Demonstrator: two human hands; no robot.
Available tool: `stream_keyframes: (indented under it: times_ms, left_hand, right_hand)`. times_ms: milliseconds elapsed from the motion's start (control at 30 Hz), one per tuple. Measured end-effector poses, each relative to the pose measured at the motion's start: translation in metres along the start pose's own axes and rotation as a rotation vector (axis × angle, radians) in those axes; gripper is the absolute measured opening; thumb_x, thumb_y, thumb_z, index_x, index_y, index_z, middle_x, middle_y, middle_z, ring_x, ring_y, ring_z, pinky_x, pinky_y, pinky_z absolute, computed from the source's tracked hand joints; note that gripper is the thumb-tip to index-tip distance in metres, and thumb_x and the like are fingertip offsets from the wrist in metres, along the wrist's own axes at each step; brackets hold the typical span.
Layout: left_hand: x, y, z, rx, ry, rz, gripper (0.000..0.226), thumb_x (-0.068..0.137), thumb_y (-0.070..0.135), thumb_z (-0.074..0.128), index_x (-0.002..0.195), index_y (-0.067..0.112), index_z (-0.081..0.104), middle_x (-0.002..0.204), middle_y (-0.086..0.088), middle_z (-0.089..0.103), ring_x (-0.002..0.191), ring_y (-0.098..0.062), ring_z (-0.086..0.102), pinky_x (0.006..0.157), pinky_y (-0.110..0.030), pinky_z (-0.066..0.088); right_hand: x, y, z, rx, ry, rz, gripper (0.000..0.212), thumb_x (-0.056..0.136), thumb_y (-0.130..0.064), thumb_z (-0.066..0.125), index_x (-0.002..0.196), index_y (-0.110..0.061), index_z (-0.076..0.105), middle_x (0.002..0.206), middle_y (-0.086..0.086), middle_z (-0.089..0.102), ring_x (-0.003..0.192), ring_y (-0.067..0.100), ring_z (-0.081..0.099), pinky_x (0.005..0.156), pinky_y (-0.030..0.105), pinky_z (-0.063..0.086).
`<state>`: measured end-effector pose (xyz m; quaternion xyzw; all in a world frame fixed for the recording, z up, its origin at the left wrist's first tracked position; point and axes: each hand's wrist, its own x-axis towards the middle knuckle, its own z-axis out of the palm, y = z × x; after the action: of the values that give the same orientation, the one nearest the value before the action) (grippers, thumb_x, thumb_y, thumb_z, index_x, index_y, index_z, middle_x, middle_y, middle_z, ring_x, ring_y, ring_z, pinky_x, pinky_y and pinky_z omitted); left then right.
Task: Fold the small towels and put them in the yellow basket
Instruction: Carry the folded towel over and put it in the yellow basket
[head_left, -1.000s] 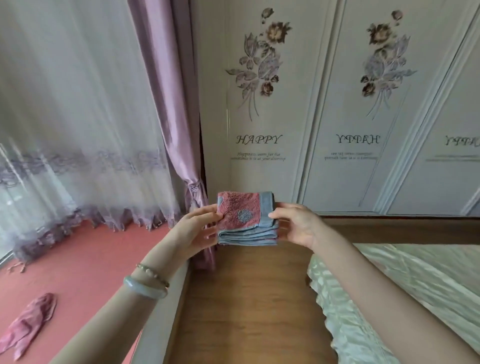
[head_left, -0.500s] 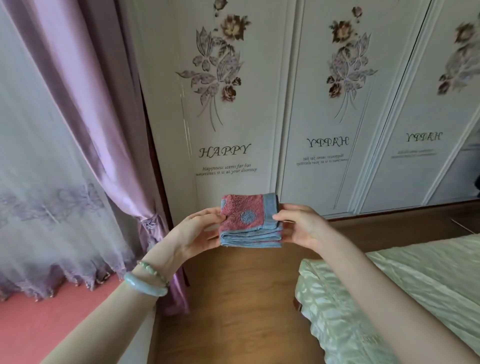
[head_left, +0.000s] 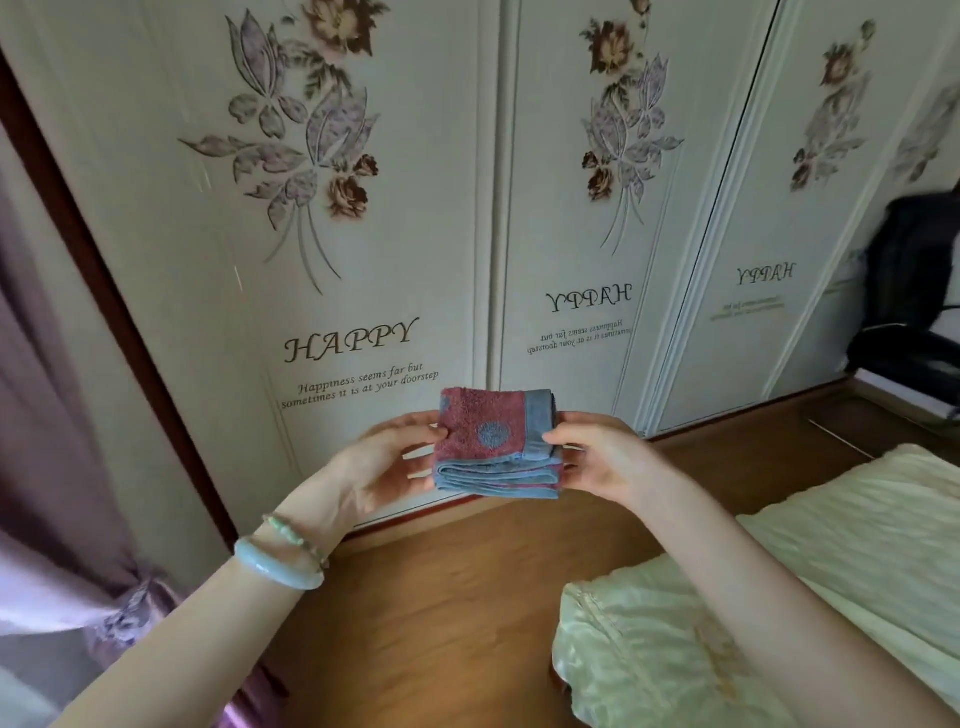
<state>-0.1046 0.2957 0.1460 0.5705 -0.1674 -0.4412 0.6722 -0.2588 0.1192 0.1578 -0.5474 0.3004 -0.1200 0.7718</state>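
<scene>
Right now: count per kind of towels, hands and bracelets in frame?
Towel: 1, folded, pinched at both sides
Hands: 2, left hand and right hand
Bracelets: 2, pale bangle and bead bracelet, both on the left wrist
Total: 5

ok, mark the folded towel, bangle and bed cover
folded towel (head_left: 467, 415), head view, red top face.
bangle (head_left: 275, 571), head view, band at left wrist.
bed cover (head_left: 623, 649), head view, near corner.
</scene>
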Motion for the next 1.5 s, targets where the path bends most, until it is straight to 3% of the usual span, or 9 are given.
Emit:
stream_keyframes:
  times_ms: [200,300,467,700,833,1000,1267,1367,1500]
  left_hand:
    - [0.129,0.037,0.005,0.009,-0.164,-0.072,0.028,0.072,0.004,0.063,0.099,0.009,0.063,0.080,-0.007,0.066,0.068,-0.018,0.061,0.055,-0.026,0.057]
    - [0.202,0.060,0.007,0.023,-0.234,-0.107,0.028,0.079,0.002,0.062,0.106,0.007,0.063,0.087,-0.009,0.064,0.073,-0.020,0.061,0.058,-0.029,0.058]
    - [0.313,0.098,0.024,0.072,-0.333,-0.146,0.023,0.086,0.003,0.060,0.107,0.009,0.065,0.090,-0.006,0.068,0.069,-0.017,0.067,0.058,-0.029,0.057]
    - [0.442,0.115,0.082,0.130,-0.479,-0.230,0.024,0.087,0.001,0.059,0.107,0.010,0.067,0.095,-0.007,0.071,0.077,-0.021,0.069,0.059,-0.031,0.058]
    - [0.513,0.109,0.133,0.184,-0.553,-0.265,0.025,0.086,0.000,0.059,0.107,0.011,0.066,0.096,-0.009,0.072,0.083,-0.023,0.070,0.068,-0.036,0.060]
    - [0.606,0.104,0.214,0.232,-0.644,-0.277,0.030,0.086,-0.001,0.058,0.114,0.007,0.062,0.101,-0.013,0.069,0.086,-0.024,0.069,0.064,-0.033,0.056]
    - [0.735,0.107,0.357,0.280,-0.738,-0.320,0.029,0.087,0.002,0.059,0.116,0.008,0.061,0.104,-0.011,0.068,0.092,-0.024,0.066,0.074,-0.038,0.057]
    - [0.775,0.104,0.401,0.284,-0.782,-0.340,0.031,0.086,0.002,0.060,0.117,0.008,0.061,0.107,-0.013,0.068,0.094,-0.025,0.067,0.072,-0.037,0.058]
    - [0.824,0.094,0.455,0.314,-0.837,-0.370,0.033,0.087,0.003,0.060,0.119,0.008,0.060,0.117,-0.016,0.064,0.108,-0.030,0.062,0.082,-0.041,0.057]
  right_hand:
    - [0.091,-0.035,-0.030,0.058,0.129,-0.019,0.015,0.082,0.009,0.057,0.089,-0.004,0.060,0.094,0.017,0.063,0.094,0.030,0.062,0.077,0.045,0.054]
    - [0.140,-0.057,-0.044,0.090,0.204,-0.037,0.016,0.083,0.007,0.058,0.093,-0.005,0.060,0.099,0.018,0.063,0.096,0.030,0.062,0.068,0.040,0.055]
    - [0.210,-0.099,-0.069,0.135,0.295,-0.064,0.026,0.084,0.004,0.059,0.110,-0.004,0.059,0.110,0.019,0.062,0.106,0.031,0.060,0.069,0.038,0.058]
    - [0.271,-0.135,-0.131,0.193,0.448,-0.096,0.024,0.084,0.003,0.061,0.107,-0.006,0.061,0.096,0.013,0.069,0.081,0.022,0.071,0.058,0.032,0.057]
    - [0.307,-0.145,-0.192,0.189,0.555,-0.104,0.035,0.083,-0.001,0.065,0.117,-0.005,0.058,0.110,0.016,0.066,0.096,0.027,0.068,0.067,0.036,0.059]
    - [0.353,-0.169,-0.286,0.224,0.630,-0.164,0.039,0.080,-0.002,0.066,0.119,-0.005,0.058,0.113,0.018,0.066,0.101,0.029,0.067,0.080,0.041,0.057]
    - [0.409,-0.232,-0.432,0.242,0.702,-0.197,0.043,0.074,-0.007,0.070,0.116,-0.005,0.062,0.117,0.019,0.064,0.106,0.032,0.064,0.082,0.042,0.056]
    - [0.421,-0.250,-0.474,0.252,0.742,-0.208,0.035,0.079,-0.004,0.067,0.114,-0.005,0.062,0.108,0.016,0.067,0.099,0.027,0.067,0.073,0.036,0.056]
    - [0.439,-0.265,-0.527,0.268,0.764,-0.211,0.025,0.084,-0.001,0.060,0.109,-0.004,0.064,0.092,0.010,0.071,0.079,0.018,0.071,0.064,0.031,0.056]
